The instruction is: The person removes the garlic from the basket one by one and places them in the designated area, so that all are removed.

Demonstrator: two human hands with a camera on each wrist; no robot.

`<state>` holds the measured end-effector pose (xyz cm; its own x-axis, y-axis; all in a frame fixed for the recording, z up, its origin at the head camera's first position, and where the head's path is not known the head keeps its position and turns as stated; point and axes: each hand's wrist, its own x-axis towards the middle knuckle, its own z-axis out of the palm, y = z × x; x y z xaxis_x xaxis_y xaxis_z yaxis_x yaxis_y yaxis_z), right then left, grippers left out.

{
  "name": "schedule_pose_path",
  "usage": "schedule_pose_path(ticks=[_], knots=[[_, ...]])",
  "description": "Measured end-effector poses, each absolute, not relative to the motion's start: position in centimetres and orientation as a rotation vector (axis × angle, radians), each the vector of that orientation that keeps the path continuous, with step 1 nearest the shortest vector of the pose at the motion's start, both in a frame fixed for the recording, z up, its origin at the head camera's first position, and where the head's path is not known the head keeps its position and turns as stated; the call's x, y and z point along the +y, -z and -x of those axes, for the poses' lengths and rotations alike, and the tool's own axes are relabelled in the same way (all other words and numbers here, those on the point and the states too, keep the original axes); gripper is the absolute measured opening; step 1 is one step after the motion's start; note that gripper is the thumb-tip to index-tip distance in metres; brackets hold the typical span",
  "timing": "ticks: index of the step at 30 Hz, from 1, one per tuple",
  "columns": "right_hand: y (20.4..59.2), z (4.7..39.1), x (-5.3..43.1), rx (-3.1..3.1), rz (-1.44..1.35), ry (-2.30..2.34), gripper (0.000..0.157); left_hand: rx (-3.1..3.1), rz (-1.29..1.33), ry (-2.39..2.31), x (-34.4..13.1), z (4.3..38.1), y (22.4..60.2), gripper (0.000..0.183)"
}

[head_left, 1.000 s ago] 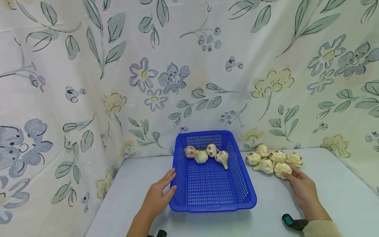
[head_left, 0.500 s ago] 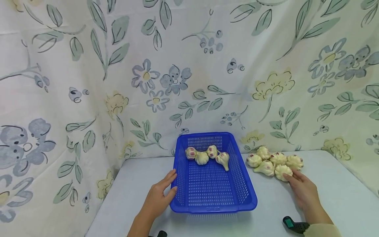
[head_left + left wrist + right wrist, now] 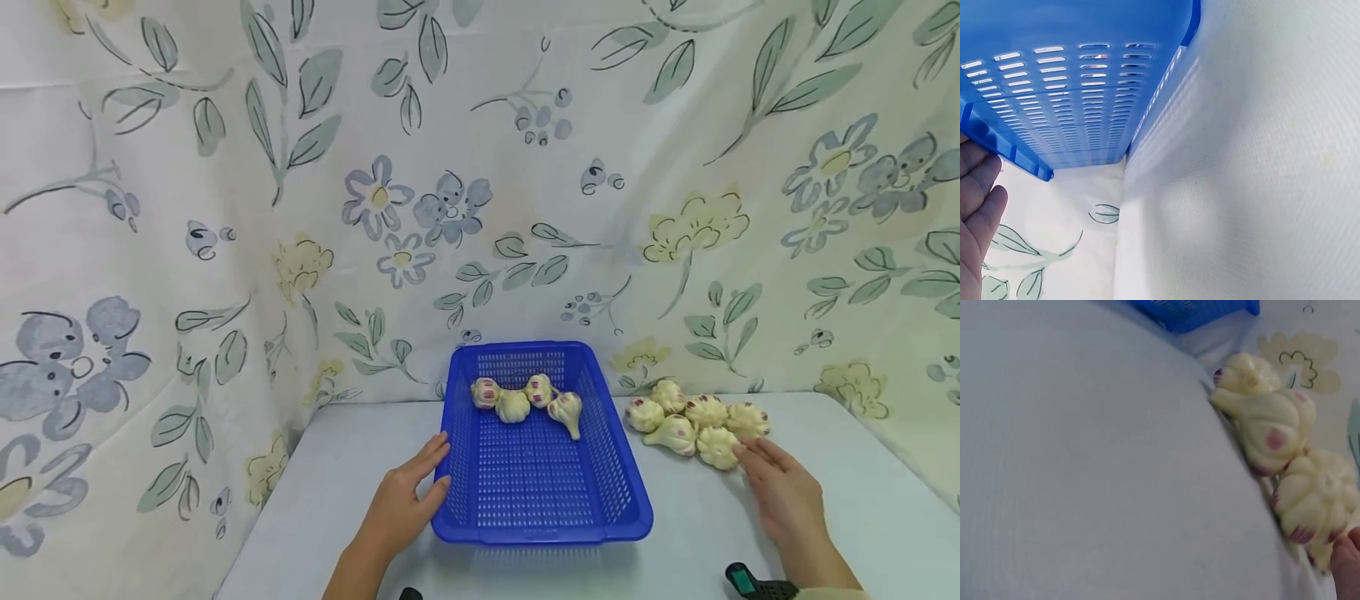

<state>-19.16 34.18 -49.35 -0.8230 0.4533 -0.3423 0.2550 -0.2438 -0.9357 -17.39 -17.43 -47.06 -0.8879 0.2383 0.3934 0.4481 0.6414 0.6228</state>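
Note:
My left hand (image 3: 397, 500) rests against the left side of a blue plastic basket (image 3: 536, 492), fingers extended and touching its rim. The left wrist view has these fingers (image 3: 982, 200) right at the rim. Several garlic bulbs (image 3: 513, 406), cream with purple marks, lie at the far end inside the basket. To the right, more garlic sits bunched on the table. Beside the nearest bulb (image 3: 717, 448) is my right hand (image 3: 787, 492), its fingers loosely extended with nothing gripped. In the right wrist view, its fingertips (image 3: 1347, 550) are right at a ribbed bulb (image 3: 1319, 494).
A white cloth covers the table (image 3: 360, 450). Behind it hangs a floral curtain (image 3: 495, 167), reaching the table's back edge. Black wrist devices show near both wrists, the right one (image 3: 757, 583) with a small green screen.
My right hand has drawn slightly right, off the nearest garlic bulb, which stays in the bunch. The whole head view has shifted a little. My left hand stays at the basket rim.

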Motion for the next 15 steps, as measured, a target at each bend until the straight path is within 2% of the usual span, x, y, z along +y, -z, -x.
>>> schedule_pose_path(ticks=[5,9,15], knots=[[46.5,19.1,32.6,-1.818,0.691,-2.164,0.089,-2.580,0.558,1.088,-17.5,17.4,47.1,0.047],[43.4,19.3,30.8,-1.743,0.364,-2.201,0.080,-2.570,0.571,1.098,-17.5,17.5,47.1,0.046],[37.8,20.3,26.6,-1.590,-0.045,-2.305,0.057,-2.554,0.580,1.098,-17.5,17.5,47.2,0.047]])
